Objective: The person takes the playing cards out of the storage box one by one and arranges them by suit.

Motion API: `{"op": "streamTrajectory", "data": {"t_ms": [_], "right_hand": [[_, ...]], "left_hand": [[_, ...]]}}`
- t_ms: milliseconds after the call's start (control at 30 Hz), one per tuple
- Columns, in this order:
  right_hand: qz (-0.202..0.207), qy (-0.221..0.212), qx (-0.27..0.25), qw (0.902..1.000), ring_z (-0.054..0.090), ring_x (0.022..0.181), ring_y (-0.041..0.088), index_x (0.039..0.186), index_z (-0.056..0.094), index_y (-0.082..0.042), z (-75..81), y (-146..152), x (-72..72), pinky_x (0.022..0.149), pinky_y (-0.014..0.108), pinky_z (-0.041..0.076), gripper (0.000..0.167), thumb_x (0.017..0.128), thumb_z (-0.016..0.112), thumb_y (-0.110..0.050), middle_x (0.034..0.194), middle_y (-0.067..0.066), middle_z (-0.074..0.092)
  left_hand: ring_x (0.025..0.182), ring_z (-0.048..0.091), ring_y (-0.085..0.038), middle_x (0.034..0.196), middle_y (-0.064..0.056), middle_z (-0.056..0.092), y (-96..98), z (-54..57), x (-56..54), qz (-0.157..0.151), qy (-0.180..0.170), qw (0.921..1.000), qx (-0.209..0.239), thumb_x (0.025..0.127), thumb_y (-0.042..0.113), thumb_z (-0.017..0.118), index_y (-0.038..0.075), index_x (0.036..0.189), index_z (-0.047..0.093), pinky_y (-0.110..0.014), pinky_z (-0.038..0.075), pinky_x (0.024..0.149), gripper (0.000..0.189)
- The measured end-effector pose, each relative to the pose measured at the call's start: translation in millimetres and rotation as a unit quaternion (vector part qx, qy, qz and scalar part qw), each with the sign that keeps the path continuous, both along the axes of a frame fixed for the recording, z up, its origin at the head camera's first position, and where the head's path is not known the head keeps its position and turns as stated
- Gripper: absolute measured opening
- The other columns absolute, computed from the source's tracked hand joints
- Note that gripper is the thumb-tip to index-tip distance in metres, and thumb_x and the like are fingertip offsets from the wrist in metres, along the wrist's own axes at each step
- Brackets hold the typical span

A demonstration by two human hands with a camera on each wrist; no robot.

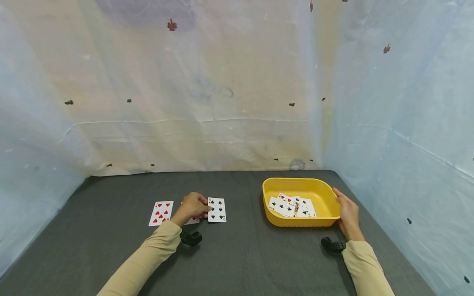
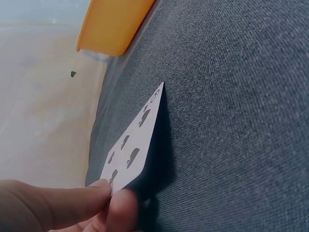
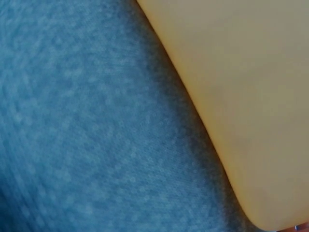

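My left hand (image 1: 193, 206) pinches a six of spades playing card (image 1: 217, 210) by its left edge, between thumb and finger. In the left wrist view the card (image 2: 130, 145) is tilted close over the cloth, with a shadow under it. Left of that hand lies a hearts card (image 1: 161, 213), face up. Another red card (image 1: 192, 220) shows partly from beneath the hand, the rest hidden. My right hand (image 1: 348, 213) grips the right end of a yellow plastic tray (image 1: 301, 222). Several face-up cards (image 1: 292, 205) overlap inside it.
Dark grey cloth (image 1: 237, 263) covers the table. Pale printed sheets (image 1: 207, 90) hang behind the table and along both sides. The tray's wall (image 3: 251, 121) fills the right of the right wrist view. A black strap (image 1: 190, 238) is on the left wrist.
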State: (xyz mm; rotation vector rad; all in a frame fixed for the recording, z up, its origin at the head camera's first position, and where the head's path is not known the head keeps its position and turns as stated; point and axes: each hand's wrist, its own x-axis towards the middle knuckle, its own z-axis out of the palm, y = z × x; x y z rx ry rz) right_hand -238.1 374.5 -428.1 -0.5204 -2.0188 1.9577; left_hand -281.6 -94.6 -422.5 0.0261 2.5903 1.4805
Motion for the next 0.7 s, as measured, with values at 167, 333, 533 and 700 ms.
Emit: {"op": "streamTrajectory", "data": {"t_ms": [167,333,533,700], "right_hand": [[-0.011,-0.001,-0.004,0.9999,0.032,0.139,0.02,0.147,0.04,-0.007,-1.3,-0.5,-2.0,0.102,0.029,0.035,0.045,0.104,0.036,-0.019,0.154,0.007,0.031],[-0.013,-0.006,-0.01,0.9998,0.032,0.139,0.02,0.147,0.039,-0.007,-1.5,-0.6,-3.0,0.103,0.031,0.035,0.045,0.104,0.035,-0.019,0.154,0.007,0.031],[-0.007,-0.004,0.0,1.0,0.032,0.139,0.02,0.147,0.039,-0.007,-0.3,-0.8,-2.1,0.1,0.027,0.037,0.046,0.104,0.035,-0.019,0.154,0.008,0.03],[-0.003,0.011,-0.002,0.9999,0.035,0.137,0.02,0.147,0.039,-0.006,-0.5,-1.4,0.4,0.088,0.017,0.045,0.045,0.104,0.037,-0.019,0.154,0.009,0.031]], "left_hand": [[0.049,0.061,-0.013,0.064,-0.007,0.064,-0.8,0.5,2.3,0.004,0.003,1.0,-0.005,0.079,-0.001,0.076,-0.004,0.087,0.062,-0.022,0.045,0.043,0.016],[0.049,0.061,-0.014,0.064,-0.008,0.064,-0.9,2.3,4.3,0.0,0.011,0.9999,-0.004,0.08,-0.002,0.075,-0.003,0.086,0.061,-0.024,0.046,0.043,0.015],[0.047,0.06,-0.014,0.06,-0.006,0.063,-1.4,4.1,5.3,-0.005,0.013,0.9998,-0.015,0.079,0.0,0.076,-0.001,0.085,0.061,-0.024,0.044,0.042,0.016],[0.049,0.062,-0.015,0.062,-0.007,0.064,-2.5,7.6,3.5,-0.01,0.004,0.9997,-0.019,0.081,0.003,0.075,-0.002,0.087,0.062,-0.025,0.046,0.044,0.015]]}}
